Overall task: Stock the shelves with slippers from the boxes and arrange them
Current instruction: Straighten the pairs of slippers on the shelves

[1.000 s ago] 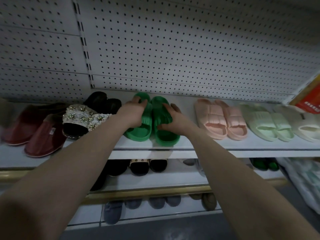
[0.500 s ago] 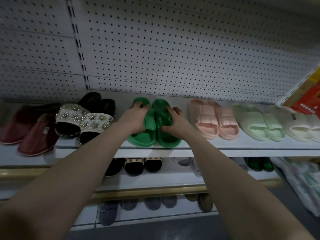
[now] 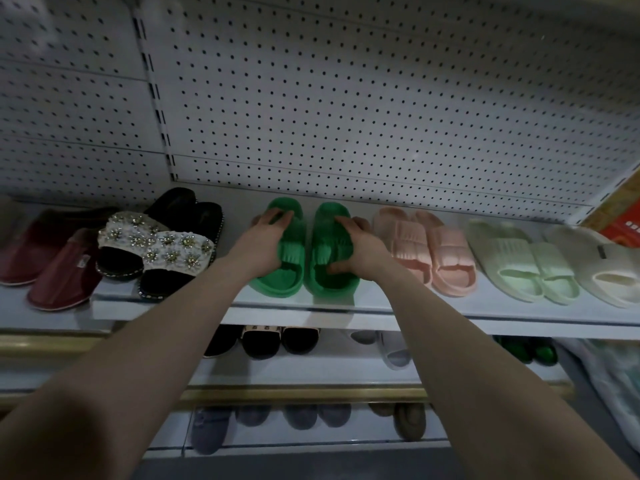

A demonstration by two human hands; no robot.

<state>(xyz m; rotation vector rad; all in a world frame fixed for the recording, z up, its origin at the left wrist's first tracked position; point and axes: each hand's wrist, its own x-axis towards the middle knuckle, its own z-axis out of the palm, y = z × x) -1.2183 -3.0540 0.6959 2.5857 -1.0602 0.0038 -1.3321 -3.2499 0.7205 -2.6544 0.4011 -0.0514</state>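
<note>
Head view: we grip two green ridged foam slippers (image 3: 289,271) on the white shelf (image 3: 346,308), left hand (image 3: 263,242) curled over one strap, right hand (image 3: 360,249) over the other; black beaded slides (image 3: 166,247) sit just left, pink foam slippers (image 3: 436,251) just right.

Both arms are stretched out front, bare forearms coming in from the bottom corners and angling toward each other. The left forearm (image 3: 138,358) runs up from the lower left, the right forearm (image 3: 467,341) from the lower right, wrists pretty much straight. The left grip (image 3: 266,239) is palm down, fingers (image 3: 275,216) curled over the strap of the left green slipper (image 3: 277,285). The right grip (image 3: 362,249) mirrors it on the right green slipper (image 3: 329,216), fingers draped over the strap's outer side and thumb (image 3: 334,269) tucked in at the opening. The two grips sit near each other, not touching.
</note>
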